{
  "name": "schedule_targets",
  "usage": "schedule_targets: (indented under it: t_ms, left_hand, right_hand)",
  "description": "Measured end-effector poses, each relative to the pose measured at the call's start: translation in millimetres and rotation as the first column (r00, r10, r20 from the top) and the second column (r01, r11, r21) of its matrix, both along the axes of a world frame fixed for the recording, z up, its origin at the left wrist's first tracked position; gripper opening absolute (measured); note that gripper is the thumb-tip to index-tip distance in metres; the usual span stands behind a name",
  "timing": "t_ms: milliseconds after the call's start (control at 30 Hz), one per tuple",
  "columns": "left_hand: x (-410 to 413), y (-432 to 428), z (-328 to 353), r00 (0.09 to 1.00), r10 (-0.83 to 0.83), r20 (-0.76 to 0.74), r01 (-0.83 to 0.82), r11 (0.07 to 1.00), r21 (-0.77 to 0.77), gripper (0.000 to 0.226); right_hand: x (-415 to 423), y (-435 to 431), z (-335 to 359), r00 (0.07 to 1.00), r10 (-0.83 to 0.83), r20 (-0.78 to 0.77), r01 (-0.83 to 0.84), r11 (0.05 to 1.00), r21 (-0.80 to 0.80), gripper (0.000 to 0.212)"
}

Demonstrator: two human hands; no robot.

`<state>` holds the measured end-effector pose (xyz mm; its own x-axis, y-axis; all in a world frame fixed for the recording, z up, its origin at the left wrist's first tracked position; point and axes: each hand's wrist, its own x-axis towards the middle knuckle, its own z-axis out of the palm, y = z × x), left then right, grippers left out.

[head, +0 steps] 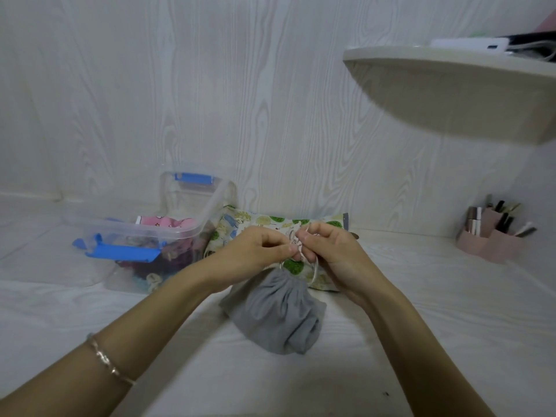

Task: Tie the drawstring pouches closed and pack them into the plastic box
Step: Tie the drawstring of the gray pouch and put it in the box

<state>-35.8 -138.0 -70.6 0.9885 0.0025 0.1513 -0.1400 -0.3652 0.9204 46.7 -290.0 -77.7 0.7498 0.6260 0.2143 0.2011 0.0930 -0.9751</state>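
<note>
Grey pouch (276,311): centre frame, mouth gathered, outside plastic box (210,209) at left. Left hand (255,251), right hand (334,251) each pinching drawstring (314,270). Risk I see: it slips from fingertips, knot left loose, pouch reopens.

Near pouch (275,308) on counter (421,341), centre; left hand (255,251) and right hand (334,251) pinch its drawstring (315,267) above it. Plastic box (210,206) at 10 o'clock, pouches (177,222) inside. Far pouch (264,219) at 12, just beside box. Holder (493,245) at 2, well apart. Shelf (451,94) overhead at 1.
</note>
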Motion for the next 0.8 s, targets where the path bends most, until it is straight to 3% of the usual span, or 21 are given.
schedule_targets:
  t_ms: [133, 233, 300, 400, 467, 533, 667, 733, 800]
  left_hand:
    - [-1, -5, 4, 0.995, 0.083, 0.057, -0.086, 0.995, 0.046, 0.023]
    - [-2, 1, 3, 0.987, 0.161, -0.002, -0.161, 0.987, -0.001, 0.034]
    - [-3, 5, 3, 0.981, 0.165, -0.100, -0.172, 0.983, -0.068, 0.036]
    - [-8, 4, 7, 0.967, 0.092, -0.240, -0.117, 0.989, -0.093, 0.035]
    - [-10, 3, 9, 0.955, 0.059, -0.289, -0.085, 0.993, -0.078, 0.035]
    - [-12, 5, 12, 0.954, 0.074, -0.290, -0.092, 0.994, -0.050, 0.036]
    - [-15, 5, 16, 0.975, 0.106, -0.196, -0.105, 0.994, 0.014, 0.038]
    - [-14, 3, 14, 0.980, 0.165, -0.111, -0.157, 0.984, 0.081, 0.041]
    - [-13, 3, 12, 0.979, 0.197, -0.055, -0.189, 0.974, 0.126, 0.041]
  right_hand:
    - [1, -4, -2, 1.000, -0.021, -0.014, 0.021, 1.000, 0.002, 0.005]
    - [-1, -10, -6, 0.999, -0.044, 0.006, 0.044, 0.998, -0.046, 0.025]
    - [-6, -9, -11, 0.973, -0.093, 0.212, 0.121, 0.985, -0.122, 0.034]
    - [-13, -1, -17, 0.824, -0.108, 0.556, 0.246, 0.952, -0.181, 0.037]
    - [-14, 2, -19, 0.776, -0.079, 0.626, 0.257, 0.945, -0.200, 0.038]
    - [-15, 4, -17, 0.832, -0.077, 0.549, 0.204, 0.963, -0.175, 0.044]
    - [-13, 5, -12, 0.985, 0.056, 0.164, -0.046, 0.997, -0.064, 0.031]
    - [-15, 6, -10, 0.988, 0.156, -0.005, -0.155, 0.987, 0.048, 0.022]
    - [-16, 7, -8, 0.977, 0.200, -0.068, -0.191, 0.974, 0.119, 0.010]
